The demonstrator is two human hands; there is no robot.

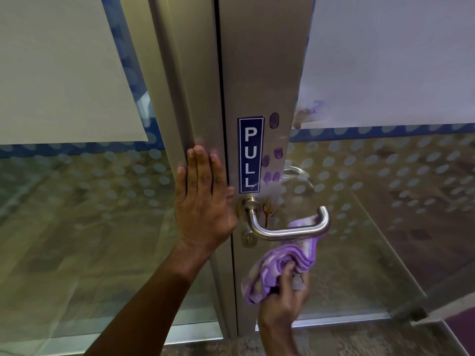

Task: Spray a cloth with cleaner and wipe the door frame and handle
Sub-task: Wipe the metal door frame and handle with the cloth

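The silver metal door frame (259,73) runs down the middle of the view, with a blue PULL sticker (250,154) and purple smudges beside it. Below the sticker sits the steel lever handle (288,231), with brown drip marks on the frame around its base. My left hand (203,201) lies flat and open against the fixed frame just left of the door's edge. My right hand (284,301) grips a bunched purple and white cloth (280,265) under the handle. The cloth's upper end touches the handle's outer end from behind.
Frosted glass panels with dotted film flank the frame on both sides (77,201). A purple stain marks the right glass panel (312,110) near the frame. A second handle (298,173) shows through the glass behind. Carpeted floor (347,340) lies at the bottom.
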